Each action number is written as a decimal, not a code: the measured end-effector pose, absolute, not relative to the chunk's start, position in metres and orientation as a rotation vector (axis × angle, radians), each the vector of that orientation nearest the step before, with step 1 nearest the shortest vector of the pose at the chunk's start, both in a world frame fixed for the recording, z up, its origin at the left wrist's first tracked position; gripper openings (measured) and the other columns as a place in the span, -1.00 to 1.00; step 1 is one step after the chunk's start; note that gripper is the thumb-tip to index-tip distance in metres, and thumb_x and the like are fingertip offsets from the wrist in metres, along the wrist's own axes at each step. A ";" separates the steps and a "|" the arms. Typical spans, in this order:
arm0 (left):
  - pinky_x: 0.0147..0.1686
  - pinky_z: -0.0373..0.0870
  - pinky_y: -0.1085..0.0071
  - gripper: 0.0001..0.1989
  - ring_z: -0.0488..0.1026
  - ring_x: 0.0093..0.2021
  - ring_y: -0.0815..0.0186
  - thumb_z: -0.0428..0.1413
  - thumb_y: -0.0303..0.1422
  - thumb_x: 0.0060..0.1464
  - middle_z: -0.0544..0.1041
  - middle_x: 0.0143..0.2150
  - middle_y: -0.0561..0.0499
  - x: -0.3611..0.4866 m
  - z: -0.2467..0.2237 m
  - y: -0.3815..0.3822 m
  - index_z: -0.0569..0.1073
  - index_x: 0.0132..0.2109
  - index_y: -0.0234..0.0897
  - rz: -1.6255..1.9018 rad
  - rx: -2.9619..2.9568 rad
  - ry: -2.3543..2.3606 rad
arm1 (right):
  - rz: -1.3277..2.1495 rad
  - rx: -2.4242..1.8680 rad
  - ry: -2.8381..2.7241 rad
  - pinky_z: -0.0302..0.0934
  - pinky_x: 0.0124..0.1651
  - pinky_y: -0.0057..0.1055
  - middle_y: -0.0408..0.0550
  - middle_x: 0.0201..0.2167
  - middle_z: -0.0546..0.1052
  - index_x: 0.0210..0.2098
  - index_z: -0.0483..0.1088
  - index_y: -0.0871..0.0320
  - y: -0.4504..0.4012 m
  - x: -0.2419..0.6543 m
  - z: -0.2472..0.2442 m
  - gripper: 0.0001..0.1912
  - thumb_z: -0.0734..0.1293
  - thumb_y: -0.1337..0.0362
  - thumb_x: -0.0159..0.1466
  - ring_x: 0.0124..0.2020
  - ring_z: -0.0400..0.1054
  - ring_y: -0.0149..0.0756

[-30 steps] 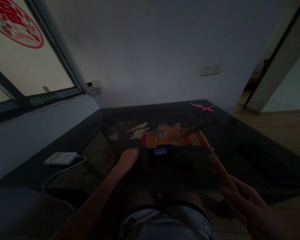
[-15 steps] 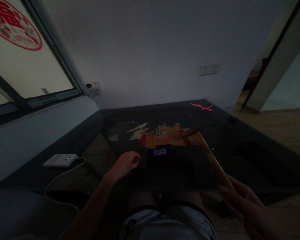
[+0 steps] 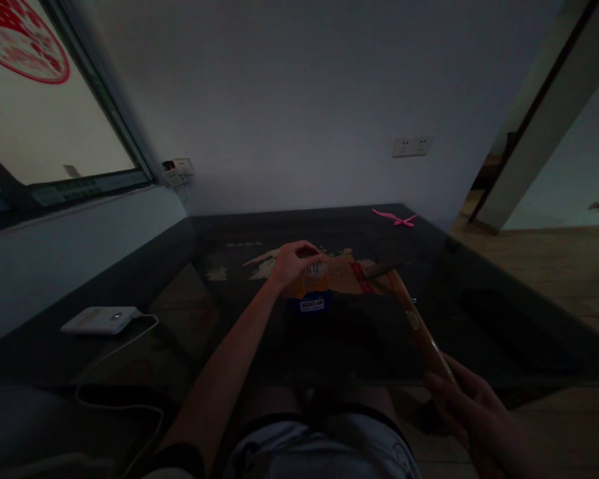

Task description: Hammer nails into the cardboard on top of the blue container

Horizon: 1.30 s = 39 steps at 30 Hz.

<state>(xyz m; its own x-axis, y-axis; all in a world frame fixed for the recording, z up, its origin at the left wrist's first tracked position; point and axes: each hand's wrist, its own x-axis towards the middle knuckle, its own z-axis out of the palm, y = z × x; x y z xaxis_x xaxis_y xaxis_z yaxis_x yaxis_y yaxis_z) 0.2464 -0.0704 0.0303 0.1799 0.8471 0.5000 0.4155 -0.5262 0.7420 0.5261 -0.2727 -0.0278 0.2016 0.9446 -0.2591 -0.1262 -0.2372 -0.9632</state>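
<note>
My left hand [image 3: 295, 263] is on the left part of an orange-brown packet [image 3: 342, 274] with a red band, its fingers curled down onto it. The packet lies across a small blue box [image 3: 313, 303] with a white label. In my right hand [image 3: 472, 399], closed around the lower end, is a wooden-handled tool [image 3: 419, 326]. A narrow dark head crosses the tool's far end and reaches over the packet's right part. Dim light hides the head's exact shape and whether it touches the packet.
A dark glossy table [image 3: 349, 346] with a printed bird and flowers stands against the wall. A white power bank [image 3: 100, 320] with a cable [image 3: 130, 342] lies at the left. A pink ribbon [image 3: 397, 218] lies at the far right, below a wall socket [image 3: 412, 146].
My left hand has moved forward and right from the bare table onto the packet. My right hand still holds the tool, its head near the packet. The view has shifted slightly.
</note>
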 end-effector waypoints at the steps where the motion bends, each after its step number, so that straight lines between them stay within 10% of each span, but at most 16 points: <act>1: -0.26 0.39 0.44 -0.83 0.47 -0.34 0.36 0.20 -0.31 -0.10 0.53 -0.36 -0.03 0.249 0.027 -0.068 0.47 -0.39 -0.35 1.300 2.036 1.184 | 1.269 -1.420 -0.852 -0.08 -0.74 -0.59 -0.29 -0.68 0.23 0.03 0.34 0.16 -0.272 0.528 -0.029 -0.31 0.46 0.06 -0.07 -0.73 0.02 -0.54; 23: -0.34 0.36 0.46 -0.87 0.46 -0.40 0.37 0.20 -0.37 -0.10 0.54 -0.41 -0.02 0.241 0.016 -0.057 0.51 -0.38 -0.36 1.083 2.217 1.179 | 1.334 -1.400 -1.045 -0.16 -0.72 -0.55 -0.32 -0.69 0.12 0.08 0.29 0.16 -0.264 0.530 -0.024 -0.32 0.41 0.03 0.01 -0.73 -0.07 -0.53; 39: -0.35 0.36 0.46 -0.81 0.46 -0.40 0.35 0.22 -0.32 -0.15 0.55 -0.42 -0.02 0.239 0.006 -0.051 0.52 -0.39 -0.38 1.064 2.040 1.250 | 1.222 -1.337 -1.791 -0.02 -0.76 -0.60 -0.32 -0.69 0.17 0.13 0.21 0.21 -0.202 0.518 0.085 -0.38 0.31 0.07 0.13 -0.76 0.04 -0.54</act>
